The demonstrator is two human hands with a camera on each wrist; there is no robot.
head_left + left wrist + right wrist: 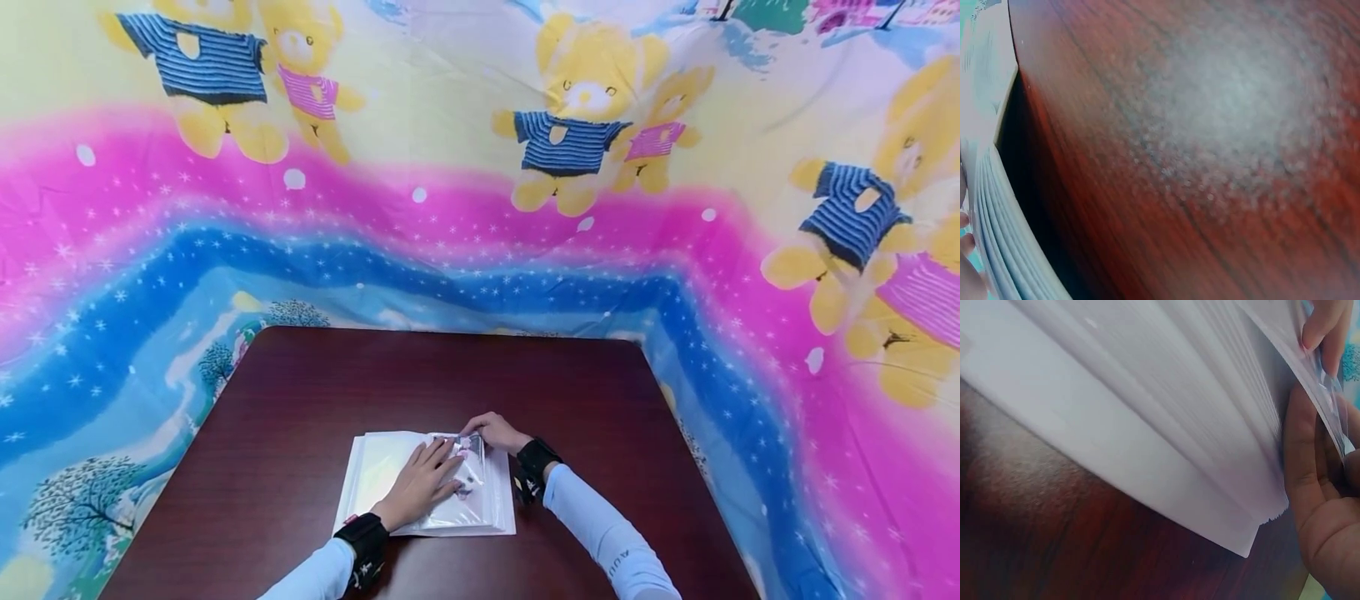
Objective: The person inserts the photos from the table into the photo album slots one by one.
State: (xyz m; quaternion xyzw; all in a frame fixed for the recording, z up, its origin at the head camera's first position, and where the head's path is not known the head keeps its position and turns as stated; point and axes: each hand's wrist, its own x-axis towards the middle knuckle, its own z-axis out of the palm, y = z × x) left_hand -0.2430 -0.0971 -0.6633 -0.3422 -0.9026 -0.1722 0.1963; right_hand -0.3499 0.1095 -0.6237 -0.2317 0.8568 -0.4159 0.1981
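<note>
Dark table (300, 392); hands (420, 483) on plastic sleeves (375, 467)

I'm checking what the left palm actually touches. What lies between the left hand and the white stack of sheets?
In the head view, a clear plastic bag lies between the left hand and the stack of sheets; the right hand pinches its far edge.

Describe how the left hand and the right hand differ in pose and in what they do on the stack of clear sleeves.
The left hand lies flat with straight fingers, pressing on top of the stack of clear sleeves; the right hand has curled fingers and pinches the top sleeve's far corner. The left hand sits over the middle of the stack, the right hand at its far right edge. Both touch the same stack on the dark wooden table, and both wear a black wrist strap.
</note>
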